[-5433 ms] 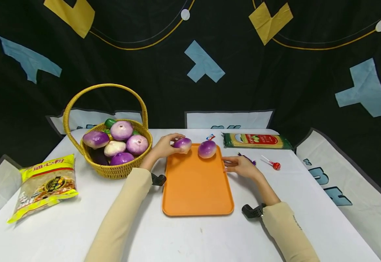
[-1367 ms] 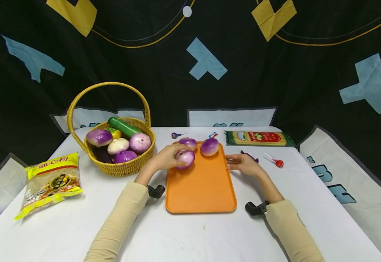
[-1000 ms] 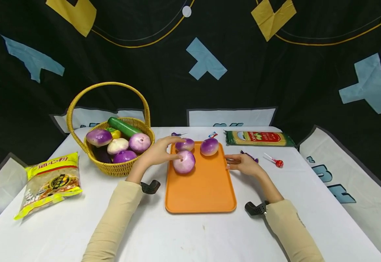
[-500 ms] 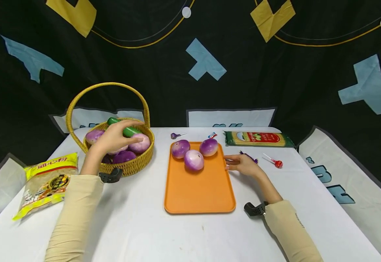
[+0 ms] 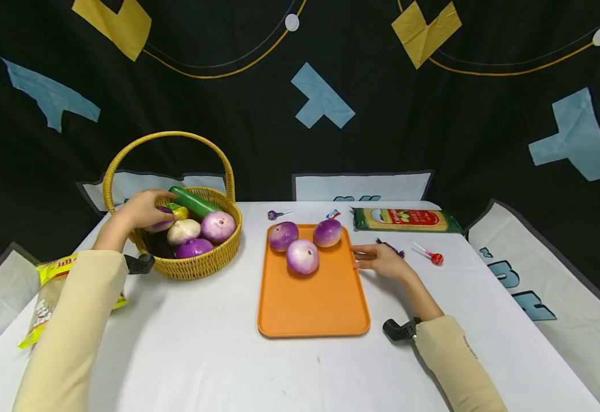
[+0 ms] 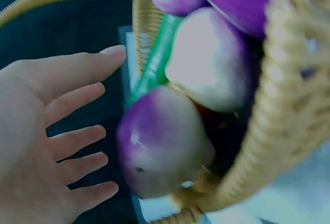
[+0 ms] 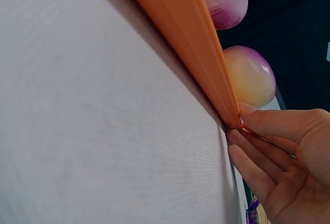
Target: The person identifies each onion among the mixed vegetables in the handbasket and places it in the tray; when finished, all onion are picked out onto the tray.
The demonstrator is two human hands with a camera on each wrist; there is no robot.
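Observation:
My left hand (image 5: pixel 141 209) reaches over the left rim of the wicker basket (image 5: pixel 202 266), fingers partly overlapping a purple-and-white onion (image 5: pixel 158 225) in the head view. In the left wrist view, that hand's spread fingers stand just beside the onion (image 6: pixel 160 144), with a gap between. My right hand (image 5: pixel 381 260) holds the right edge of the orange tray (image 5: pixel 312 306); in the right wrist view, the thumb lies on the tray's rim (image 7: pixel 219 87) and fingers sit underneath. On the tray's far half rest a pale purple onion (image 5: pixel 302 257) and two darker purple onions (image 5: pixel 283 236).
The basket also bears a cucumber (image 5: pixel 193 201), a yellow pepper (image 5: pixel 180 212), a white bulb (image 5: pixel 184 232) and more onions. My left sleeve partly covers a yellow food bag (image 5: pixel 47 297). A pasta packet (image 5: pixel 405 220) and a red lollipop (image 5: pixel 436 258) lie right.
My left hand has let go of the pale onion on the tray and moved left to the basket. The onions on the tray have shifted closer together. The right hand stays at the tray's edge.

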